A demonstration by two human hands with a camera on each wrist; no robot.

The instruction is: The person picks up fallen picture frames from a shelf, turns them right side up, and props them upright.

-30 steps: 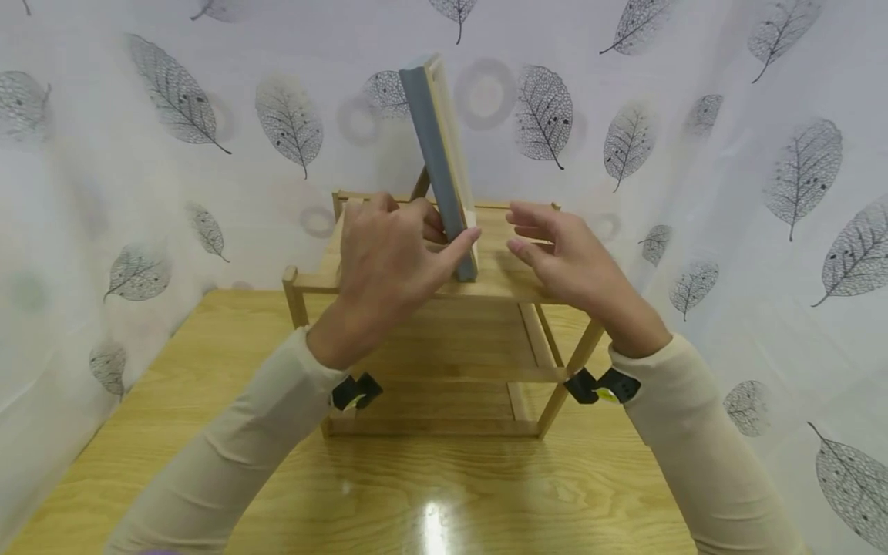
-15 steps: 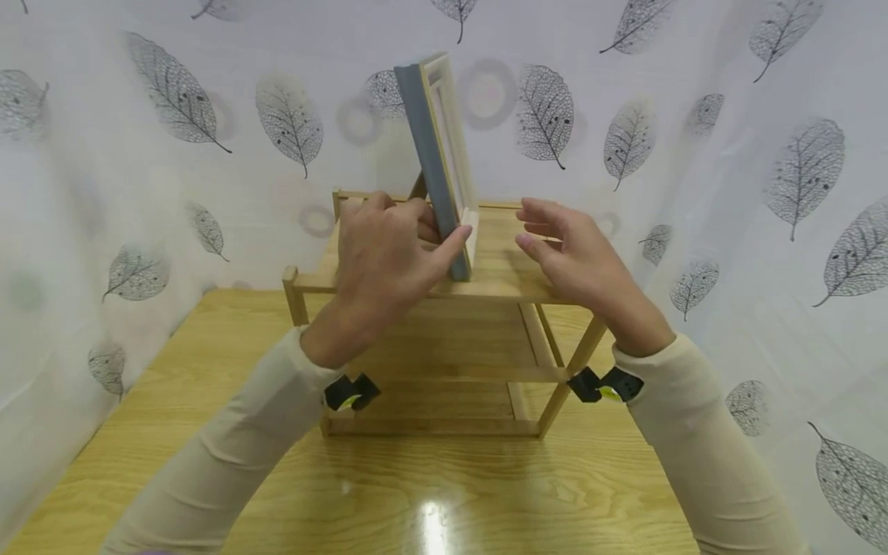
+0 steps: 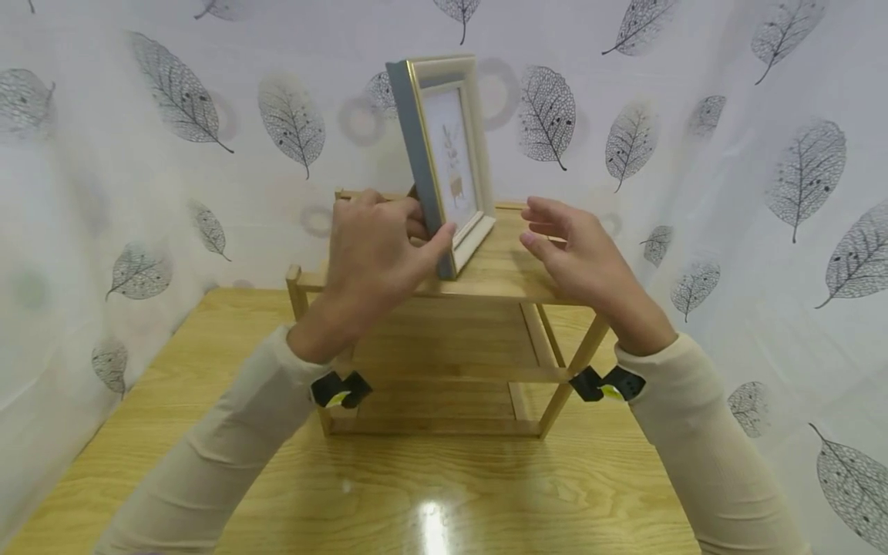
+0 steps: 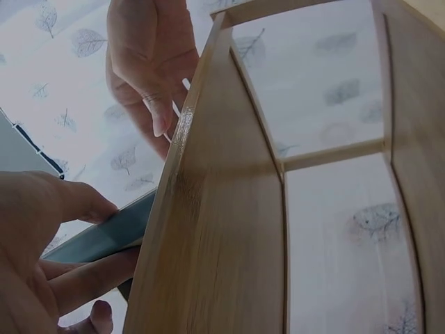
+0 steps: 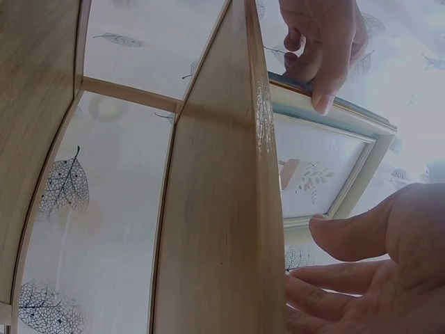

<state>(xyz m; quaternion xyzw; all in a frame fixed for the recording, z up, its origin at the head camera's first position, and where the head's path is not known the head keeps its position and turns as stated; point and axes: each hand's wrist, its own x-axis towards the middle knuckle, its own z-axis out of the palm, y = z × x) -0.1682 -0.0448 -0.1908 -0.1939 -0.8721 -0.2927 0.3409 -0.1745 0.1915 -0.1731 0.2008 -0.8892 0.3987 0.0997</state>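
Observation:
A picture frame (image 3: 451, 146) with a cream front, gold edge line and blue-grey side stands upright, tilted slightly, on the top board of a wooden shelf (image 3: 513, 289). Its printed plant picture faces right. My left hand (image 3: 378, 250) pinches its lower near side, thumb in front and fingers behind; the left wrist view shows this grip on the blue-grey side (image 4: 115, 226). My right hand (image 3: 576, 247) is held to the right of the frame, apart from it, fingers loosely bent with nothing between them. In the right wrist view its thumb and fingers (image 5: 354, 243) are spread near the board's edge.
The shelf has lower boards (image 3: 444, 339) under the top one and stands on a wood-grain table (image 3: 444, 486). A pale curtain (image 3: 694, 154) printed with grey leaves hangs behind and at both sides. Dark wrist devices (image 3: 607, 384) sit at the sleeve cuffs.
The picture frame has turned so its front shows more toward me, and its near edge has shifted left with my left hand. My right hand has drawn slightly right.

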